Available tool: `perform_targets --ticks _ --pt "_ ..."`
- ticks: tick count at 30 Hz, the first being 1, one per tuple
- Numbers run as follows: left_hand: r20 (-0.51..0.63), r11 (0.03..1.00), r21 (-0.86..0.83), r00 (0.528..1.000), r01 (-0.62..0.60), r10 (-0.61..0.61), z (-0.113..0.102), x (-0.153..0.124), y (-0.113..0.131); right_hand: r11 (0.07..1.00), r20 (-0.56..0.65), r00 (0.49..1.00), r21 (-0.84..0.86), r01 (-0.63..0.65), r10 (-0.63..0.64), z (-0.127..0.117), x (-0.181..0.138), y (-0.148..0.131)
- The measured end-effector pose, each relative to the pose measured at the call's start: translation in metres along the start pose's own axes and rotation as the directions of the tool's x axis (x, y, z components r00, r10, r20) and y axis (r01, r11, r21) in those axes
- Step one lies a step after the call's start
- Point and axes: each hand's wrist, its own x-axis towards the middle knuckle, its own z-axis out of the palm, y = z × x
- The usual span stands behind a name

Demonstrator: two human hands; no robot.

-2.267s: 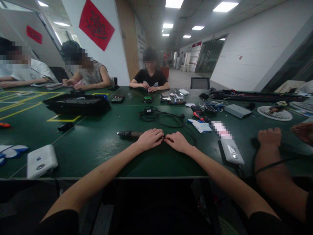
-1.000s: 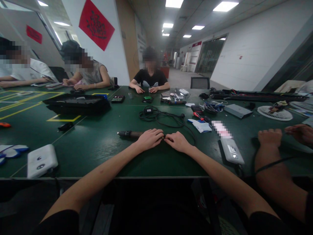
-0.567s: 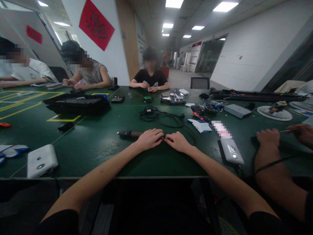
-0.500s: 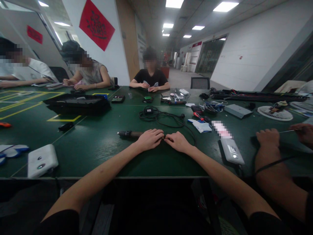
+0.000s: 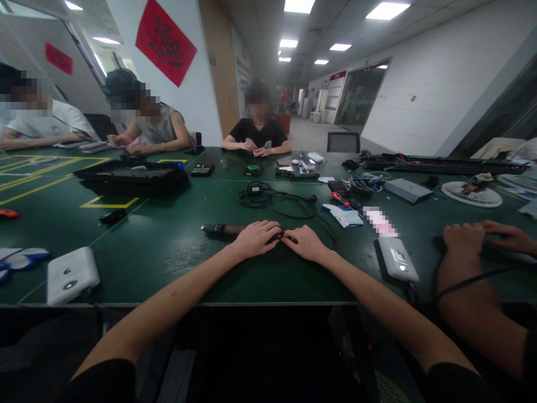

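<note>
Along the near edge of the surface point(image 5: 138, 254) we have a white device point(image 5: 71, 270) lying at the left and a pale handheld device point(image 5: 396, 260) at the right. Beyond the latter, a co-worker's forearm reaches in, one fist point(image 5: 462, 237) resting near that person's other hand point(image 5: 514, 239).

Between the devices, our two hands meet over the hand tool, which lies lengthwise on the surface, its metal tip pointing left. Our left hand point(image 5: 257, 238) is clamped over the rear part of the hand tool point(image 5: 229, 230), fingers curled down at its end. Our right hand point(image 5: 309, 242) is just beside, its fingers bent in at a small dark piece at that end; we cannot tell whether they grip it.

Just past our hands, we see a black cable point(image 5: 312, 198) looped beside a labelled block point(image 5: 254, 191). To its right lie a white-and-blue glove point(image 5: 344, 217) and a red-handled screwdriver point(image 5: 338, 197); to its left, well apart, sits a black tray point(image 5: 134, 187).

Farther off, we find a green circuit board point(image 5: 254, 168), and behind it a seated person in a black top point(image 5: 258, 132), hands together on the surface.
</note>
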Motion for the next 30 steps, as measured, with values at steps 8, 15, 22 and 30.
perform_targets --ticks 8,15,22,30 --pt "0.011 1.0 -0.009 1.0 0.008 -0.008 -0.0002 0.0006 0.0006 1.0 0.018 1.0 -0.002 -0.019 0.019 -0.0018 0.0002 -0.002" --pt "0.017 1.0 -0.007 1.0 0.009 -0.009 -0.0014 0.0009 0.0011 0.999 0.011 1.0 -0.038 -0.008 0.008 0.0013 0.0005 -0.001" --pt "0.009 1.0 -0.005 1.0 0.012 -0.012 -0.0014 0.0006 0.0007 0.999 0.008 1.0 -0.042 -0.008 0.008 0.0024 0.0009 -0.001" --pt "0.005 1.0 -0.004 1.0 0.009 -0.009 -0.002 0.0005 0.0004 1.0 0.013 1.0 -0.027 -0.009 0.01 0.0003 0.0007 -0.0018"
